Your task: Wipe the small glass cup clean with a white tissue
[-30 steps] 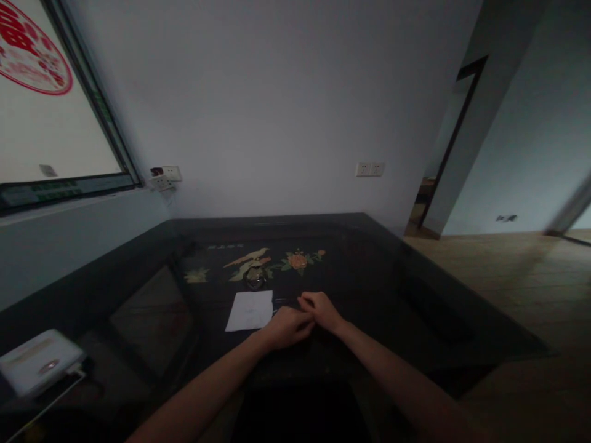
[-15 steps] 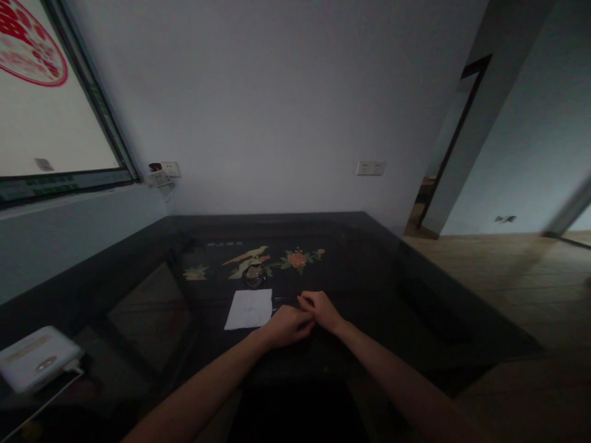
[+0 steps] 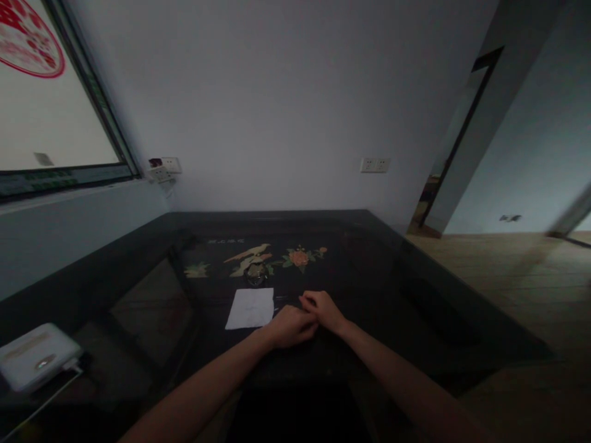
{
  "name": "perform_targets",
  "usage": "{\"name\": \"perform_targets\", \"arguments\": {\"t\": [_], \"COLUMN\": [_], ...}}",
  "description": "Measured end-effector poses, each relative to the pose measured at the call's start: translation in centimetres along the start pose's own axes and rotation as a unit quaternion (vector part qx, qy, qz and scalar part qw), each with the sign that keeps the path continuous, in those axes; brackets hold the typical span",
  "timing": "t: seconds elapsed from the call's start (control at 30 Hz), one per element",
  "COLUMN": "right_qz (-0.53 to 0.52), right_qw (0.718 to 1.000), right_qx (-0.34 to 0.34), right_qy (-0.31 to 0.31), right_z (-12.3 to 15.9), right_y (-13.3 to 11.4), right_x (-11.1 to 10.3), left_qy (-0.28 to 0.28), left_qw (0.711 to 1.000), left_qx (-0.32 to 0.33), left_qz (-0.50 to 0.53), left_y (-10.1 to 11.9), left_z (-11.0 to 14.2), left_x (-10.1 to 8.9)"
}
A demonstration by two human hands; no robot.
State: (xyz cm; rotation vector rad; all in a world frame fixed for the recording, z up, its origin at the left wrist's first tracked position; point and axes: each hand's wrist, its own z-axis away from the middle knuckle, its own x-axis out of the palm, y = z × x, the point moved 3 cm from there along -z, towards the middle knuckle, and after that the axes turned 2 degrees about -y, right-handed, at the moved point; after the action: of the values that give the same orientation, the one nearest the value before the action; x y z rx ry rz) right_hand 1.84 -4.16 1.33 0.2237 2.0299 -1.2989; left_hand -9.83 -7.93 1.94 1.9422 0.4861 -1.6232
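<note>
My left hand (image 3: 292, 326) rests on the dark, glossy table (image 3: 369, 264) with its fingers curled. Against it lies my right hand (image 3: 322, 309), also curled, the two touching at the fingers. Whatever may be between the fingers is hidden in the dim light. A white sheet of paper (image 3: 250, 308) lies flat just left of my left hand, near its wrist. Behind the paper stands a small round glass object (image 3: 255, 273), perhaps an ashtray.
A white box-shaped device (image 3: 39, 357) with a cable sits at the table's left. Bird and flower decoration (image 3: 298, 257) marks the tabletop. A wall with sockets (image 3: 375, 165) rises behind, a window (image 3: 50, 111) is at left, and wooden floor (image 3: 484, 264) shows at right.
The view has shifted slightly. Both hands stay together in nearly the same pose, and the paper and glass object have not moved on the table.
</note>
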Motion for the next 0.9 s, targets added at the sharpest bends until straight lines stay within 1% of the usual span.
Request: {"name": "perform_targets", "arguments": {"t": [0.13,0.47,0.9], "right_qz": [-0.004,0.014,0.022], "right_qw": [1.000,1.000,1.000], "right_qx": [0.000,0.001,-0.003], "right_qy": [0.000,0.002,0.001], "right_z": [-0.04,-0.12,-0.15], "right_y": [0.06,-0.18,-0.09], "right_x": [0.07,-0.06,0.03], "left_qy": [-0.011,0.007,0.002], "left_qw": [1.000,1.000,1.000], "left_qx": [0.000,-0.005,-0.006], "left_qz": [0.005,0.011,0.002], "left_y": [0.07,0.06,-0.08], "left_z": [-0.04,-0.10,-0.07], "left_x": [-0.13,0.06,0.36]}}
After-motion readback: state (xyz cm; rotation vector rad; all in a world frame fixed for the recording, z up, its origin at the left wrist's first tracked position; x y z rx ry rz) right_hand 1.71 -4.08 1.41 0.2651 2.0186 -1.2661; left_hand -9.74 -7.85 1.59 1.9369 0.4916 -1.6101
